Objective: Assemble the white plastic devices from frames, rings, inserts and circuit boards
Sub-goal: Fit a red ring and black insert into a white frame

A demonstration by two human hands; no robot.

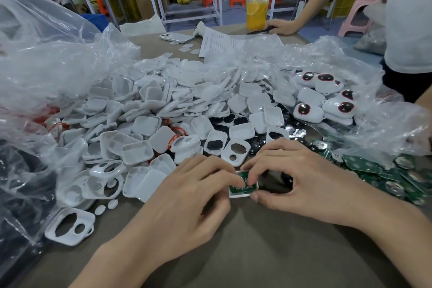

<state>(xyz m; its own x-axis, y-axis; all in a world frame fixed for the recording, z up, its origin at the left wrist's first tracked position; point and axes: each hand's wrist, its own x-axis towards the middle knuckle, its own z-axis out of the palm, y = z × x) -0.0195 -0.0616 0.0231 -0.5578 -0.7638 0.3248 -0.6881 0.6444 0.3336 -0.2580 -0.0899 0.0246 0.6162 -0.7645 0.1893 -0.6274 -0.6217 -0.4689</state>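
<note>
Both forearms reach in from the near edge of the head view and meet over the grey table (233, 252). The left hand (187, 196) has its fingers curled, the tips pinching the left side of a small white frame (241, 196). The right hand (297, 177) pinches the same frame from the other side, with the thumb at its lower rim and a bent forefinger pressing on the green circuit board (236, 188) lying inside it. The piece sits between the two hands, low over the table; whether it rests on the surface I cannot tell.

Just behind it lies an empty frame (236, 152), then a heap of white covers (163, 105). Loose boards (378, 170) are spread to the right, and finished devices (327, 100) lie on a clear bag beyond.

The frame looks light, thin-walled and smooth. It is probably stiff enough to keep its shape but easy to flex or let slip. It is best held by its outer rim, opposite sides pinched as now. The board seems rigid yet brittle. Push it home at its bare edges and corners, not on the mounted parts, and press evenly so that it seats flat.
</note>
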